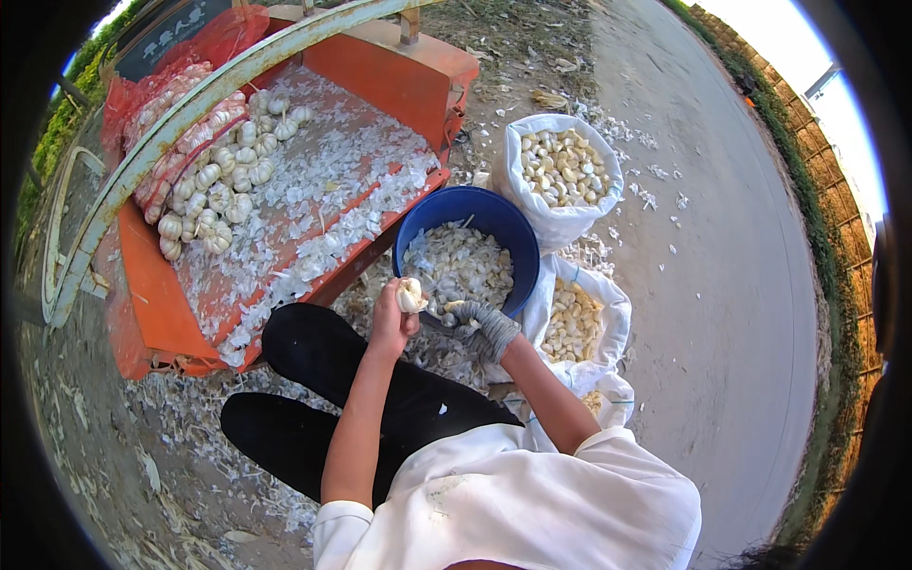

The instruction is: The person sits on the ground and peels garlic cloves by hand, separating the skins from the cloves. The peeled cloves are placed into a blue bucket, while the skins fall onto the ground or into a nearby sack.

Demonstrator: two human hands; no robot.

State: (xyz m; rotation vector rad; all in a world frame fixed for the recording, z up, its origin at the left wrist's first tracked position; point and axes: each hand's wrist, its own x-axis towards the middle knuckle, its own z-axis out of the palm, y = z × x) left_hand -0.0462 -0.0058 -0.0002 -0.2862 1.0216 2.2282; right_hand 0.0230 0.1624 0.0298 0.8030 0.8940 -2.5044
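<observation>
A partly broken garlic bulb (pixel 411 296) is gripped in my left hand (pixel 391 317), over the near left rim of a blue plastic tub (pixel 526 249). My right hand (pixel 487 329) wears a grey knitted glove and is over the tub's near right rim, its fingers curled around what looks like a garlic clove (pixel 453 306). Inside the tub lie many loose garlic cloves (pixel 470 260) mixed with papery skins. Whole garlic bulbs (pixel 221 174) are piled on an orange metal cart bed (pixel 385 78) at the left, partly inside a red mesh bag (pixel 153 107).
White woven sacks (pixel 559 228) filled with peeled-looking cloves stand right of the tub, one behind another. A rusty curved metal rail (pixel 185 96) arches over the cart. Garlic skins cover the cart bed and the ground around my knees. A paved road (pixel 719 235) runs along the right.
</observation>
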